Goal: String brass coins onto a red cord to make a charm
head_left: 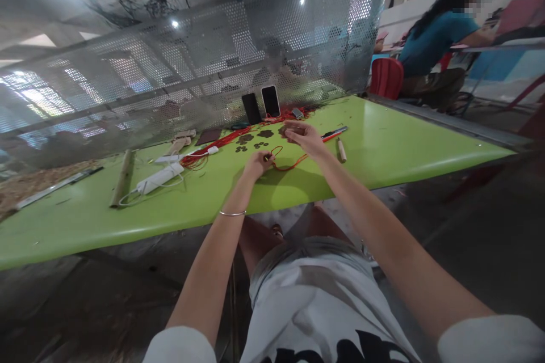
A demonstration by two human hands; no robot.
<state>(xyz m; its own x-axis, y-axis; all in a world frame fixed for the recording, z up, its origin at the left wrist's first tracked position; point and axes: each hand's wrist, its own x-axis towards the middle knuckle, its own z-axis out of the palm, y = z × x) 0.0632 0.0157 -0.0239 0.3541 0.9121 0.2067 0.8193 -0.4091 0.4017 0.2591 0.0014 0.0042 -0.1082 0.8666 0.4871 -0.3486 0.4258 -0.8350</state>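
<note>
My left hand (257, 164) rests on the green table (404, 142), its fingers pinched on one end of a red cord (286, 165) that loops between both hands. My right hand (303, 135) hovers a little farther back, fingers curled together around something small that I cannot make out, with the cord's other end running up to it. Just behind the hands lie several small dark brown pieces (254, 139) on the table.
A perforated metal screen (204, 62) backs the table, with two phones (261, 104) leaning on it. A red-handled tool (334, 134), a wooden peg (341, 150), a white power strip (158, 179), a bundle of red cords (209, 151) and a wooden stick (122, 178) lie around. Another person (438, 39) sits at the far right.
</note>
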